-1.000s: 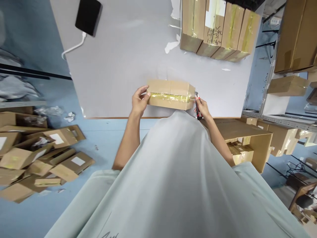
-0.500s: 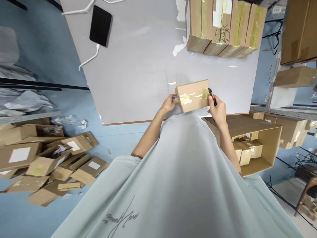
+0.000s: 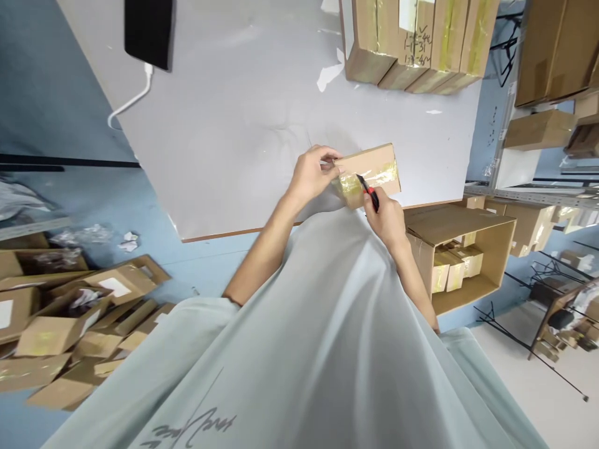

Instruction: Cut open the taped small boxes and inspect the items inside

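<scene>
Just right of the left hand (image 3: pixel 314 171), which pinched its end, one taped carton (image 3: pixel 377 163) lay near the surface (image 3: pixel 224 156) edge. The right hand (image 3: pixel 386 217) gripped one cutter (image 3: pixel 374 197) over it; four boxes (image 3: pixel 418 53) stood beyond.

1. Table (image 3: pixel 224 143): pale grey top, brown front edge, soft glare streaks from the light.
2. Floor (image 3: pixel 206 265): blue, thin seam left of centre; pale grey patch (image 3: pixel 496 368) lower right.
3. Left side: black bars (image 3: pixel 70 160) running across, grey shelf edge (image 3: pixel 32 228) below, carton pile (image 3: pixel 51 333) on floor.
4. Right side: metal rack (image 3: pixel 533 192) with cartons.
5. Far lower right: brown furniture, cluttered, details too small.
</scene>
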A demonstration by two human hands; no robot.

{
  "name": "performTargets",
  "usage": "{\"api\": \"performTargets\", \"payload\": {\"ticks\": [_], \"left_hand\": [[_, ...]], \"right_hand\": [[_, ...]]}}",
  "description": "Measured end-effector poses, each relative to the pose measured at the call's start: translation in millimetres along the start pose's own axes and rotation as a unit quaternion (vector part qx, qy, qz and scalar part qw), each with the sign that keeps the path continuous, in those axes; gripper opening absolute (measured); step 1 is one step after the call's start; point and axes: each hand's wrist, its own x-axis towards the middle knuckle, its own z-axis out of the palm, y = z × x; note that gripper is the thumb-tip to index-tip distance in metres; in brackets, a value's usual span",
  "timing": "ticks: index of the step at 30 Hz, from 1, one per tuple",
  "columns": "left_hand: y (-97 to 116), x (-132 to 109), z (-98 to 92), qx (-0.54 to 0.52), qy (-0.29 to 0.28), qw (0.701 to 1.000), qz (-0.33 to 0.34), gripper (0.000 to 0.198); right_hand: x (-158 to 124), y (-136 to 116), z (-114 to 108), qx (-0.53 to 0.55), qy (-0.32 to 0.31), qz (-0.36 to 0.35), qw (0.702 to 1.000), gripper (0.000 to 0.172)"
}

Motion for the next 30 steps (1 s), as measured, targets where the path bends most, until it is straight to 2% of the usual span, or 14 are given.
{"api": "performTargets", "payload": {"ticks": [6,12,19,24,30], "left_hand": [[-13.6,2.6,-1.2,-0.027,0.007,1.0,-0.012,0.027],[-23.3,11.1,8.4,-0.048,0.03,0.998,-0.013,0.023],[-33.7,13.3,13.3,-0.059,0.039,0.997,-0.012,0.023],[-36.6,13.5,15.8,-0.054,0.046,0.997,-0.012,0.025],[-42.4,15.0,17.8,-0.065,0.048,0.997,-0.002,0.027]], "right_hand": [[0.1,-24.8,6.7,-0.006,-0.045,-0.025,0.999,0.062],[3.3,-41.7,13.8,-0.059,-0.084,0.007,0.995,0.067],[3.8,-47.3,20.5,-0.066,-0.085,0.002,0.994,0.062],[0.6,-63.3,16.8,-0.1,-0.09,0.03,0.99,0.061],[2.0,-74.1,22.4,-0.165,-0.101,0.057,0.979,0.069]]}}
